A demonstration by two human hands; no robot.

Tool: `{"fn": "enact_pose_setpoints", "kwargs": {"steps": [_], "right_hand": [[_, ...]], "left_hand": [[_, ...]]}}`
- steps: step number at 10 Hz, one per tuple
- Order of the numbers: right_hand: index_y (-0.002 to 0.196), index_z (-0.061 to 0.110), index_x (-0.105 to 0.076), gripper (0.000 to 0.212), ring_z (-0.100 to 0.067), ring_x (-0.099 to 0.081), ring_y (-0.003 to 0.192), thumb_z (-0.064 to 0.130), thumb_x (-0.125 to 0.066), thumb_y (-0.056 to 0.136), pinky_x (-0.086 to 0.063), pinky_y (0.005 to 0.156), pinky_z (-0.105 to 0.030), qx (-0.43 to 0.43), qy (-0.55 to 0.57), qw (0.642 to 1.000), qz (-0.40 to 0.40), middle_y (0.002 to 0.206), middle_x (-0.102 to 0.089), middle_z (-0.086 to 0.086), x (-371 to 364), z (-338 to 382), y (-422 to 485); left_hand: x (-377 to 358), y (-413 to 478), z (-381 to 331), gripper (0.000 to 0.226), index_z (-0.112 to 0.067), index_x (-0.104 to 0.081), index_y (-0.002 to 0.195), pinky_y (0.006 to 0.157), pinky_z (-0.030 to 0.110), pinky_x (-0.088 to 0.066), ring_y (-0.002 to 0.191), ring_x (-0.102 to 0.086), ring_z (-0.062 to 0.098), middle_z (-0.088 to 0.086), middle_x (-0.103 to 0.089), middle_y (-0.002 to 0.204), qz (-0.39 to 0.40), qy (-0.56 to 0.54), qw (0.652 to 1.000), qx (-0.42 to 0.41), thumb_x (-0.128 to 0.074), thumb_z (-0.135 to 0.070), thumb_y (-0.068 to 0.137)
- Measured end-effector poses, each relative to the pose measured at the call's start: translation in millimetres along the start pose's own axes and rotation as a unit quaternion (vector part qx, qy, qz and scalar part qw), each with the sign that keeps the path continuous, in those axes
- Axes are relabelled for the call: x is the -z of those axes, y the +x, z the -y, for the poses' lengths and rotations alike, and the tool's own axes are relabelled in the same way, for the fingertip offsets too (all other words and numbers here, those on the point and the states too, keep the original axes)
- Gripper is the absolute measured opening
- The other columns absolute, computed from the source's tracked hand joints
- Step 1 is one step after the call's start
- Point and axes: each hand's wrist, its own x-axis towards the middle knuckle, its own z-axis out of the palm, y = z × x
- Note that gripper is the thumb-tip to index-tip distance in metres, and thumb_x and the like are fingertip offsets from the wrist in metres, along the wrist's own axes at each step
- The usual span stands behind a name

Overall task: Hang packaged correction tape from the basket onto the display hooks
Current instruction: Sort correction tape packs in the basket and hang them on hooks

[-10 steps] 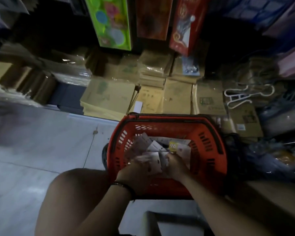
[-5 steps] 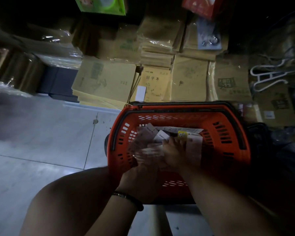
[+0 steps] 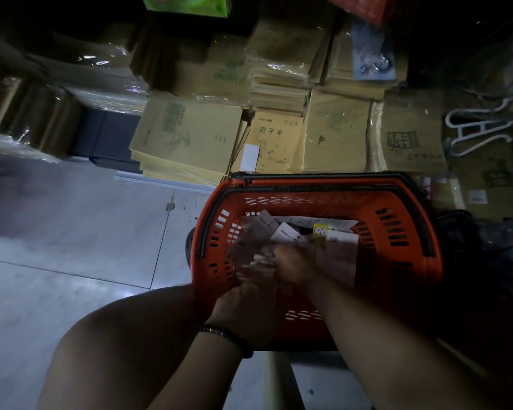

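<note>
An orange plastic basket [image 3: 397, 232] with black handles stands on the floor in front of me. Inside lie several pale carded packs of correction tape [image 3: 288, 233] and a taller white pack [image 3: 341, 255] at the right. Both hands are down in the basket. My left hand [image 3: 246, 306], with a dark bracelet on the wrist, is closed around a bunch of blurred packs [image 3: 249, 250]. My right hand [image 3: 296, 264] grips the same bunch from the right. No display hooks are in view.
Stacks of wrapped yellow-brown exercise books [image 3: 190, 137] lie on the floor behind the basket. White plastic hangers [image 3: 480, 131] rest at the right. Grey tiled floor [image 3: 71, 232] stretches to the left. My bare knee [image 3: 116, 350] is at the lower left.
The view has tilted down and come closer to the basket. Both hands stay in the basket, gathering packs together; the bunch between them looks blurred from motion.
</note>
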Motion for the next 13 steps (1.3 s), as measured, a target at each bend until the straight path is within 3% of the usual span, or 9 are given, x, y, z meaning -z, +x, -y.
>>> {"fn": "enact_pose_setpoints", "kwargs": {"steps": [2,4,5,6,7,8,9,11,13], "right_hand": [[0.143,0.017,-0.056,0.035,-0.027,-0.051,0.140,0.019,-0.042,0.110,-0.036,0.116,-0.036,0.019,0.008,0.999,-0.030,0.150,-0.056,-0.008,-6,-1,-37],[0.146,0.052,-0.043,0.051,-0.018,-0.060,0.129,0.039,-0.057,0.098,-0.051,0.103,-0.041,0.001,0.057,0.994,-0.098,0.145,-0.060,0.010,25,-5,-84],[0.135,0.050,-0.044,0.052,-0.020,-0.067,0.115,0.028,-0.062,0.091,-0.055,0.086,-0.036,0.003,0.058,0.984,-0.170,0.127,-0.069,0.009,36,-10,-109],[0.121,0.043,-0.044,0.044,-0.020,-0.071,0.097,0.020,-0.066,0.091,-0.047,0.071,-0.031,0.034,0.083,0.967,-0.239,0.106,-0.072,0.007,52,-9,-136],[0.115,0.035,-0.052,0.030,-0.017,-0.070,0.094,0.025,-0.068,0.090,-0.050,0.071,-0.034,0.076,0.086,0.942,-0.314,0.101,-0.072,0.007,69,-1,-170],[0.117,0.030,-0.060,0.031,-0.016,-0.069,0.107,0.021,-0.070,0.089,-0.055,0.083,-0.037,0.140,0.094,0.908,-0.383,0.110,-0.073,0.009,84,6,-201],[0.108,0.016,-0.070,0.031,-0.013,-0.062,0.129,0.000,-0.074,0.081,-0.052,0.102,-0.036,0.248,0.050,0.851,-0.460,0.133,-0.070,0.005,100,17,-232],[0.073,0.007,-0.068,0.019,-0.025,-0.057,0.137,-0.007,-0.078,0.082,-0.046,0.107,-0.048,0.376,-0.048,0.745,-0.548,0.137,-0.069,0.001,137,35,-284],[0.103,0.015,-0.074,0.018,-0.029,-0.051,0.140,0.016,-0.056,0.105,-0.048,0.103,-0.050,0.364,-0.049,0.724,-0.584,0.147,-0.059,-0.008,178,47,-341]], "left_hand": [[3,2,10,0.047,-0.033,-0.048,0.145,0.104,0.042,-0.058,0.124,-0.068,0.019,-0.004,-0.065,0.140,0.026,-0.014,1.000,0.001,-0.051,-0.048,0.101],[14,7,32,0.047,-0.036,-0.041,0.148,0.095,0.044,-0.061,0.112,-0.073,0.021,-0.001,-0.072,0.126,0.017,-0.068,0.997,0.039,-0.053,-0.043,0.104],[34,-1,25,0.050,-0.032,-0.053,0.140,0.094,0.048,-0.059,0.110,-0.071,0.027,0.003,-0.071,0.124,-0.072,-0.170,0.978,0.093,-0.049,-0.060,0.099],[51,-16,8,0.046,-0.032,-0.061,0.119,0.103,0.053,-0.053,0.119,-0.066,0.035,0.010,-0.068,0.127,-0.144,-0.371,0.905,0.151,-0.052,-0.070,0.095],[56,-23,6,0.093,-0.010,-0.059,0.142,0.113,0.063,-0.047,0.136,-0.057,0.048,0.025,-0.059,0.148,-0.112,-0.615,0.761,0.170,-0.063,-0.073,0.074],[57,-46,-13,0.080,-0.001,-0.050,0.150,0.103,0.059,-0.051,0.137,-0.053,0.053,0.029,-0.052,0.153,-0.069,-0.697,0.698,0.146,-0.046,-0.065,0.103],[60,-71,-34,0.082,-0.003,-0.060,0.144,0.117,0.061,-0.042,0.131,-0.060,0.051,0.032,-0.063,0.141,-0.031,-0.736,0.665,0.123,-0.048,-0.071,0.100],[81,-122,-73,0.087,-0.001,-0.070,0.135,0.118,0.056,-0.043,0.124,-0.068,0.046,0.029,-0.066,0.139,0.009,-0.728,0.685,0.013,-0.057,-0.075,0.091],[114,-172,-107,0.072,0.005,-0.070,0.132,0.107,0.051,-0.049,0.110,-0.070,0.045,0.032,-0.065,0.136,-0.004,-0.710,0.701,-0.067,-0.054,-0.052,0.090]]}}
